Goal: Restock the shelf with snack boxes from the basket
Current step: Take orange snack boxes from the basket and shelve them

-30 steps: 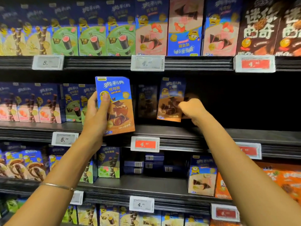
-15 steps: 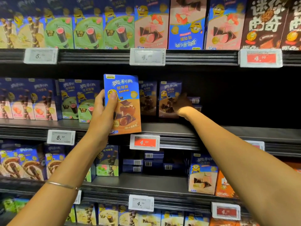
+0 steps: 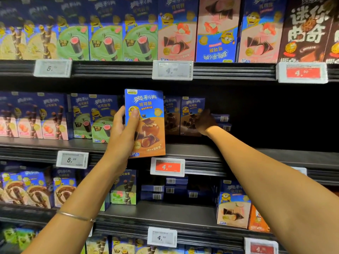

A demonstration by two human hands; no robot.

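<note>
I judge restocking partly done: the middle shelf [image 3: 183, 146] holds two brown boxes [image 3: 189, 114] with a dark gap to their right, a third box [image 3: 148, 114] stands nearer, gripped between my left hand's [image 3: 120, 132] thumb and fingers, my shadowed right hand [image 3: 205, 122] hides its fingers, and the basket is out of view.

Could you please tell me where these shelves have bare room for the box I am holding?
The middle shelf is bare right of your right hand and the flat-stacked boxes. The lower shelf is free in front between the green box and the peach box. Left of the held box and along the top row, it is crowded.
</note>
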